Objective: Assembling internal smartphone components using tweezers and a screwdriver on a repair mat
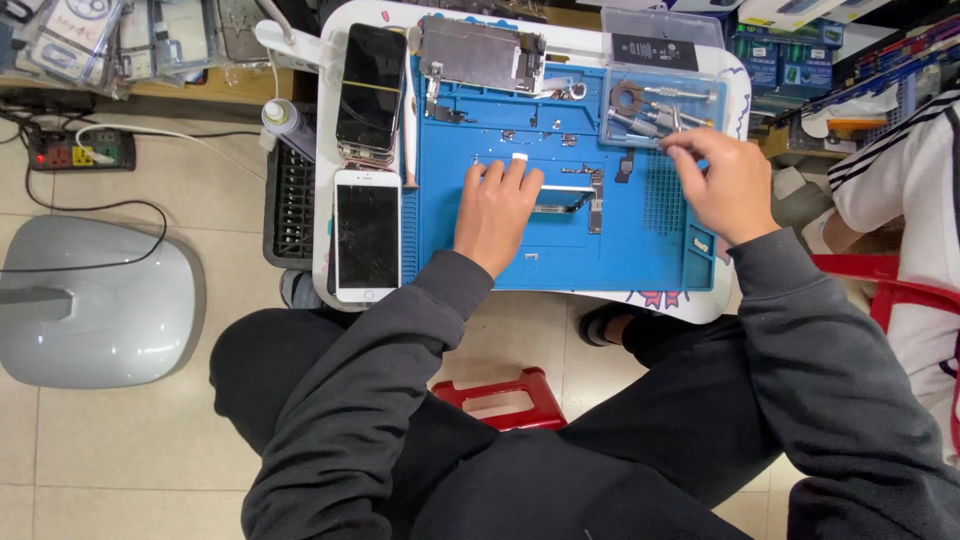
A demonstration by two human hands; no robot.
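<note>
A grey stool [95, 300] sits on the floor at the far left. On the small table, a white phone [367, 236] lies under a black phone [371, 88], both just left of the blue mat [640, 255]. The left hand [497, 210] rests flat on the mat, fingers together, holding nothing, beside a long board [596, 200]. The right hand [722, 185] reaches to the clear tool box [662, 105], its fingertips pinched on a small tool too tiny to name.
</note>
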